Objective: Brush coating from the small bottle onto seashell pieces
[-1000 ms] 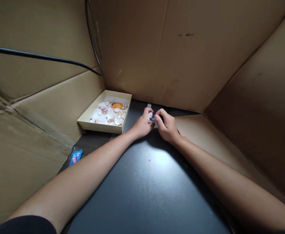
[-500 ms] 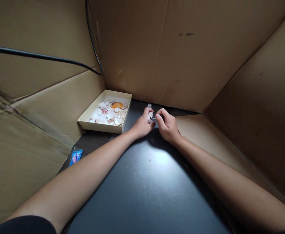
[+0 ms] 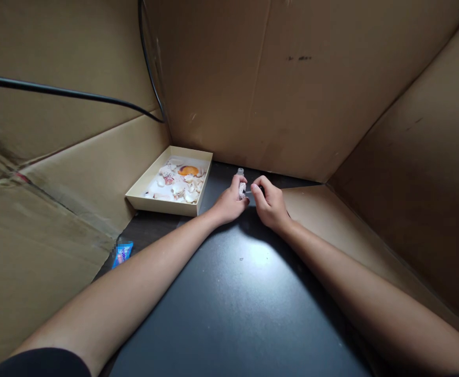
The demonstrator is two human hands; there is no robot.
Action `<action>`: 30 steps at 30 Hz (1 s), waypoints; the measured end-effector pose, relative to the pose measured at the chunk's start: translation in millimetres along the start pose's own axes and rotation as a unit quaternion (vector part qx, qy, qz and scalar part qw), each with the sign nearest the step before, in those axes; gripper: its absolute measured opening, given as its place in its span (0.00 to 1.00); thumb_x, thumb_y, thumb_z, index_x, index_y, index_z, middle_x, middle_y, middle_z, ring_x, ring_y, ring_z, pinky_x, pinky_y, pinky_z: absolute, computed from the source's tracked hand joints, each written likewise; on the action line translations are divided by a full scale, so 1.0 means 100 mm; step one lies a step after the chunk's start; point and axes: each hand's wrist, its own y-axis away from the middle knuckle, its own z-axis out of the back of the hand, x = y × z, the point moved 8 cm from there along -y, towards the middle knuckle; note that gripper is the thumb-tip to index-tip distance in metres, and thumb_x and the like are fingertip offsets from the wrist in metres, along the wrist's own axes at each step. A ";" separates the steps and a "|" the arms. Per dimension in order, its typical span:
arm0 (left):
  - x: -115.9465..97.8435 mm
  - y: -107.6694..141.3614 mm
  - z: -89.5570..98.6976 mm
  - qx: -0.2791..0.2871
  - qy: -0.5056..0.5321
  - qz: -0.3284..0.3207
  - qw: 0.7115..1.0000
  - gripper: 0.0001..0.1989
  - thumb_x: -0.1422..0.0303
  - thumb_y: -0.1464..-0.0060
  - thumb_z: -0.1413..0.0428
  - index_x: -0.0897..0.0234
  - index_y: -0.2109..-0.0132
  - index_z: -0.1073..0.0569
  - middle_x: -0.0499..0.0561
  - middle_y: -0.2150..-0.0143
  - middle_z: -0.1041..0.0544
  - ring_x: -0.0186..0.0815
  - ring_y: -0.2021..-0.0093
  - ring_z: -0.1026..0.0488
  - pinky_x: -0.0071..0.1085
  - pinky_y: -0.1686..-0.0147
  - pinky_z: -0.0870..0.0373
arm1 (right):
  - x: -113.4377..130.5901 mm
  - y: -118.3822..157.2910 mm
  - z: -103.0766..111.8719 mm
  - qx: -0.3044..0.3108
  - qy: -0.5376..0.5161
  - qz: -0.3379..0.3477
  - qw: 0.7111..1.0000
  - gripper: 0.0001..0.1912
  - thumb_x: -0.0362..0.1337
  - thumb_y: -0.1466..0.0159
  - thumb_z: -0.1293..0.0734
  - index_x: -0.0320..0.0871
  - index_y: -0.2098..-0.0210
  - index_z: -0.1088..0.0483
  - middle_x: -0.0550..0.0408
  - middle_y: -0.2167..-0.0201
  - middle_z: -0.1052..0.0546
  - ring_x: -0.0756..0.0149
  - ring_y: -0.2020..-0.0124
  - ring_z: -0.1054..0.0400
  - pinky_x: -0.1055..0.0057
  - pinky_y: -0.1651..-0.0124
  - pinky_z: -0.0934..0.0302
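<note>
Presently, a small patterned shell [image 3: 242,190], judged light, rigid and brittle, is pinched by the left hand [image 3: 229,201] above the dark table [image 3: 245,293], best gripped across its sides, while a thin dark-handled tool [image 3: 258,189] is clasped in the right hand [image 3: 271,207].

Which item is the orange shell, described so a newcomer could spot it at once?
Start at the cream tray on the dark table, against the cardboard wall, left of the two hands. Look toward the tray's far end, among the pale shells. The orange shell is the only bright orange piece; all the others are white or pinkish.
</note>
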 end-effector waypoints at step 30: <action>-0.02 0.01 0.01 -0.013 0.009 -0.016 1.000 0.20 0.74 0.51 0.48 0.60 0.50 0.45 0.45 0.66 0.36 0.30 0.70 0.36 0.29 0.66 0.38 | 0.04 -0.01 0.04 -0.023 -0.024 0.012 0.999 0.12 0.41 0.32 0.43 0.44 0.71 0.41 0.60 0.76 0.36 0.70 0.74 0.44 0.72 0.68 0.50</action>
